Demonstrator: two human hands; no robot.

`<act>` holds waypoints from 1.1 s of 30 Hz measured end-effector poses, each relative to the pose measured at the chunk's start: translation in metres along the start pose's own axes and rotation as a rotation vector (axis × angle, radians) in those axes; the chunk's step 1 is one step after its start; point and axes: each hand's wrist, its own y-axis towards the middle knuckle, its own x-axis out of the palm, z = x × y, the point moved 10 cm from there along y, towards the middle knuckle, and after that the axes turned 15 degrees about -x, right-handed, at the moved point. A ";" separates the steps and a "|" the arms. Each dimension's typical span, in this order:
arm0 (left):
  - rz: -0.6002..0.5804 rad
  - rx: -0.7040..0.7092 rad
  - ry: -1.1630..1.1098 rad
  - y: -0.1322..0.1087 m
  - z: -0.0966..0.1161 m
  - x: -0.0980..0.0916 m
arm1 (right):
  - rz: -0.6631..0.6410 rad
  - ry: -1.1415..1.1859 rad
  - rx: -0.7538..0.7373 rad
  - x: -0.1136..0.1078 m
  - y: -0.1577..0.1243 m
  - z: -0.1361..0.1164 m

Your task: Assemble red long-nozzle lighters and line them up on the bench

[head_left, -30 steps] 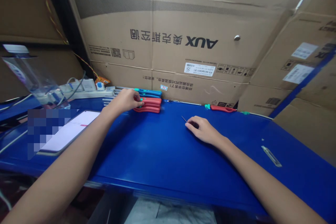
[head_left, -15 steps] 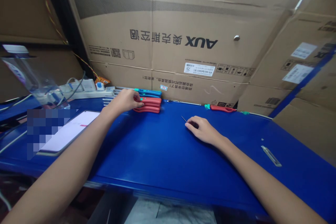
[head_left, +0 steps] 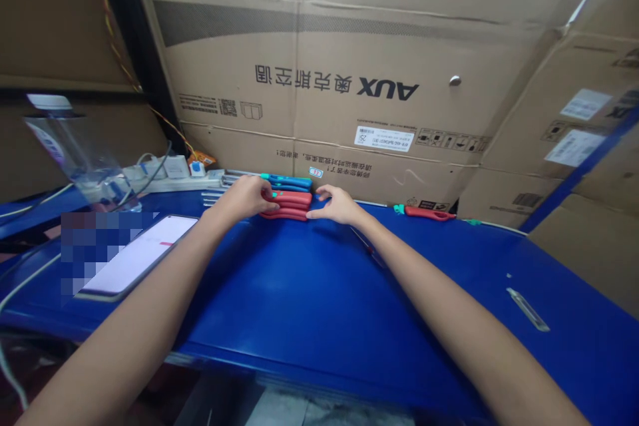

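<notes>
A stack of red-handled pliers [head_left: 292,205] lies on the blue table [head_left: 319,299], with blue-handled tools [head_left: 292,181] behind it. My left hand [head_left: 244,198] is curled over the stack's left part, and its far ends are hidden. My right hand [head_left: 337,206] has its fingers apart and its fingertips at the right end of the red handles. A thin dark-handled pick [head_left: 367,245] lies near my right forearm, partly hidden. Bare metal ends [head_left: 212,197] stick out left of my left hand.
A single red-handled tool [head_left: 428,213] lies at the table's back edge on the right. A phone [head_left: 140,256] lies at the left, and a flat metal blade [head_left: 528,309] at the right. Cardboard boxes [head_left: 319,46] form the back wall, with a power strip [head_left: 170,180] at back left.
My right hand has moved left from the thin pick to the red handles, leaving the pick on the table. My left hand stays on the stack. The view has shifted slightly.
</notes>
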 end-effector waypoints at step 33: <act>-0.446 0.150 0.293 0.037 0.020 0.045 | -0.485 -0.296 0.000 0.041 0.045 -0.032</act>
